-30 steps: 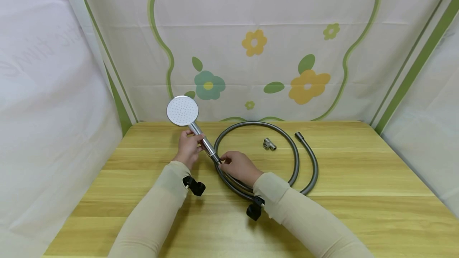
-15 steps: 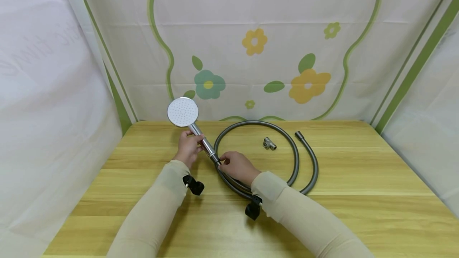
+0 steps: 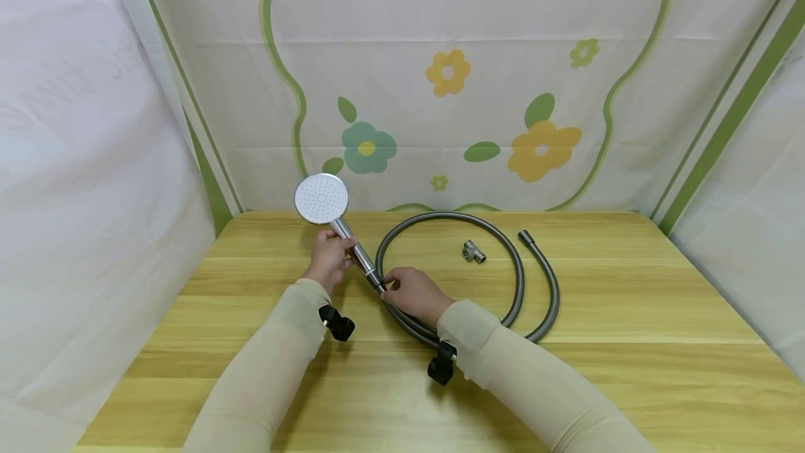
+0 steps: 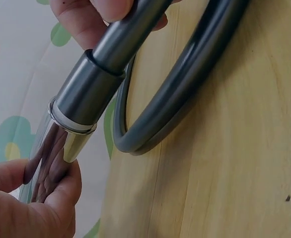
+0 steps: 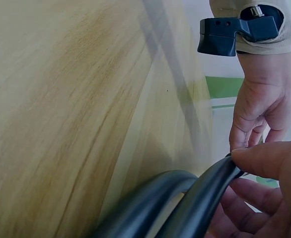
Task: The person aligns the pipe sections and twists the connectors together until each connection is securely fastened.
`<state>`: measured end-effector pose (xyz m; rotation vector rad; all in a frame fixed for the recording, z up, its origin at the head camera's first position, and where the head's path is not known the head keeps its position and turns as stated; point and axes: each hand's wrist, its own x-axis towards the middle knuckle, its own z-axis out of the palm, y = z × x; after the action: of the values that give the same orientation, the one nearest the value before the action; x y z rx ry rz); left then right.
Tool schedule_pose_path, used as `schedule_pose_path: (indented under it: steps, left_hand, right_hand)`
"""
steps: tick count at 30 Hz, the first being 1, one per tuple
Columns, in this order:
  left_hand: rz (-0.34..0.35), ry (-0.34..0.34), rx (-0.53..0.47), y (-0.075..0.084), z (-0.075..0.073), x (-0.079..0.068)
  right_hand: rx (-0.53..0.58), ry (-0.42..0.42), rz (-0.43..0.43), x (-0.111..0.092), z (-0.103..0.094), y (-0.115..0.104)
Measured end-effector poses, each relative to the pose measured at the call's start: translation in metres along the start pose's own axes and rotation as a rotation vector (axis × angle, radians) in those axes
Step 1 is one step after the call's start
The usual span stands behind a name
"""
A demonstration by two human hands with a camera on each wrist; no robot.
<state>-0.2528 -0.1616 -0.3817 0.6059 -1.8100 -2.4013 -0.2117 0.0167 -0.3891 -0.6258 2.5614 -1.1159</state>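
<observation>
A round shower head (image 3: 321, 198) with a white nozzle face and chrome handle is held tilted up by my left hand (image 3: 328, 259), fingers and thumb around the handle. Against the handle's lower end sits the dark collar (image 4: 81, 94) of a grey shower hose (image 3: 519, 285). My right hand (image 3: 416, 293) pinches the hose just below that collar, thumb on one side and fingers on the other, as the right wrist view also shows. Whether the threads inside the collar are engaged is hidden.
The hose lies looped on the wooden table (image 3: 629, 292), its free end fitting (image 3: 525, 237) at the right. Inside the loop is a small metal tee valve (image 3: 473, 252). A flowered cloth (image 3: 402, 89) hangs behind the table.
The shower head and both hands have shifted very slightly down in the head view. Both grips stay the same. The tee valve and the hose's free end have not moved.
</observation>
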Motion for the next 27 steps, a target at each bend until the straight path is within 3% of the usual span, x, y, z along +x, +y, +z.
schedule_pose_path:
  steps: [27]
  left_hand:
    - [-0.039, 0.003, 0.074, -0.009, -0.003, 0.013]
  right_hand:
    - [-0.009, -0.012, 0.016, -0.004, -0.008, 0.006]
